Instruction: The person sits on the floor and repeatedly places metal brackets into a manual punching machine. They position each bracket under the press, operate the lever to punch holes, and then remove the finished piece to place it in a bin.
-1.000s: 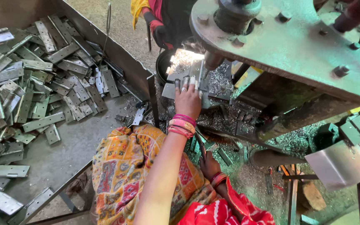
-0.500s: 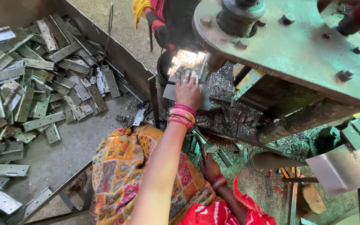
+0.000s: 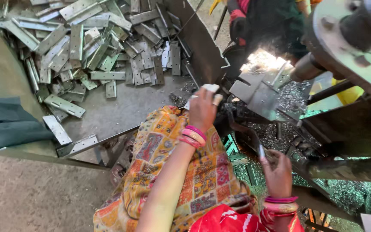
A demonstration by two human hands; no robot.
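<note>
Looking down from the head camera: left hand [image 3: 202, 109] raised over the patterned cloth [image 3: 181, 172] on the lap, fingers curled around a small pale metal piece [image 3: 211, 88] that shows just above the fingertips. Pink and cream bangles on that wrist. Landmark: the press block [image 3: 260, 92], a grey angled metal block under bright glare. The left hand sits just left of the press block, not touching it as far as can be told; the pale piece is level with the block's lower left edge

Right hand [image 3: 278, 174] below the press block, well apart from it, closed round a dark curved lever [image 3: 245, 133] that runs up toward the block. Bangles on this wrist too

Metal tray [image 3: 121, 111] far left of the press block, holding a loose heap of flat metal strips [image 3: 95, 47] with punched holes, lying every way. A few single strips near the tray's front edge. Dark green cloth [image 3: 5, 122] on the tray's left end

Metal shavings [image 3: 280, 137] scattered right below the press block. Heavy round machine plate [image 3: 353, 43] up and right of the block. Another person [image 3: 263, 21] in dark clothing behind the block, only partly seen
</note>
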